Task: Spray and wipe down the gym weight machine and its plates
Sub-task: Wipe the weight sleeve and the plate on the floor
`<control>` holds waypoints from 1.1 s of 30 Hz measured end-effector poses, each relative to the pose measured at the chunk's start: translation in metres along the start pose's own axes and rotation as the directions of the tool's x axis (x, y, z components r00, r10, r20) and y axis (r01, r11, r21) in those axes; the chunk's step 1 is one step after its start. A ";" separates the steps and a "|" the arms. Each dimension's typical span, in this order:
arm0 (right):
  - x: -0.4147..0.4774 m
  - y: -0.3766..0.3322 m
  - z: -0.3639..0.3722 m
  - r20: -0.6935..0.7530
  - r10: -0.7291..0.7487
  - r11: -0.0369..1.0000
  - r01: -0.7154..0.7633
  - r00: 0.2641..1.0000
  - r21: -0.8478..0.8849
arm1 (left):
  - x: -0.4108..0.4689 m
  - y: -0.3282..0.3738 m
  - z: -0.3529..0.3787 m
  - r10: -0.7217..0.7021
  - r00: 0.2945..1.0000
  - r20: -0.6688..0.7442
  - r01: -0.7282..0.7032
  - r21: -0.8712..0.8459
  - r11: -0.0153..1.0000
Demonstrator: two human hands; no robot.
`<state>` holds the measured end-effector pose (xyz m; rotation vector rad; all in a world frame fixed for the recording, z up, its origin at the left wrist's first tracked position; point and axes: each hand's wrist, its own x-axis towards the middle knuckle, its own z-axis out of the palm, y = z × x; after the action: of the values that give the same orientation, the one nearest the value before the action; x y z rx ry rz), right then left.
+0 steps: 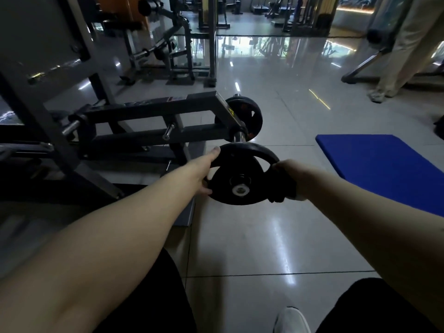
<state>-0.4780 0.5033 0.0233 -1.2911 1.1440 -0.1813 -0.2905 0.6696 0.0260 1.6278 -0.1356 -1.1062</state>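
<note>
My left hand [206, 169] grips the left rim of the black weight plate [242, 162], thumb on top and fingers curled under. My right hand [290, 169] curls over the right rim with a dark cloth [283, 186] bunched against it. The plate sits on the near end of the machine [153, 109] peg [237, 135], with a second plate [249, 111] behind and a blue mat [384, 164] on the floor to the right.

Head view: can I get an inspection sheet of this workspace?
Surface: glossy tiled floor.
Job's things: weight plate on the machine's peg; second plate behind it; machine arm; no spray bottle seen.
Clutter: blue mat.
Grippers: left hand and right hand grip the weight plate's rim; possibly a dark cloth under the right.
Cables: nothing seen.
Surroundings: other gym machines; a person's legs.
</note>
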 end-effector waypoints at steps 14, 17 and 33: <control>0.029 -0.015 0.028 -0.275 -0.039 0.977 0.095 0.961 0.193 | 0.056 0.021 0.020 0.088 0.977 -0.197 -0.120 -0.161 0.980; 0.046 -0.024 0.032 -0.307 -0.022 0.948 0.117 0.952 0.296 | 0.072 0.034 0.026 0.067 0.977 -0.203 -0.106 -0.190 0.976; 0.140 -0.054 0.050 -0.412 -0.124 0.894 0.282 0.903 0.348 | 0.145 0.102 0.052 0.095 0.976 -0.198 -0.126 -0.150 0.981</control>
<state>-0.3483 0.4229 -0.0192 -1.0262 1.2113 -0.8189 -0.2016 0.5070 0.0271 1.5515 -0.0101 -0.8493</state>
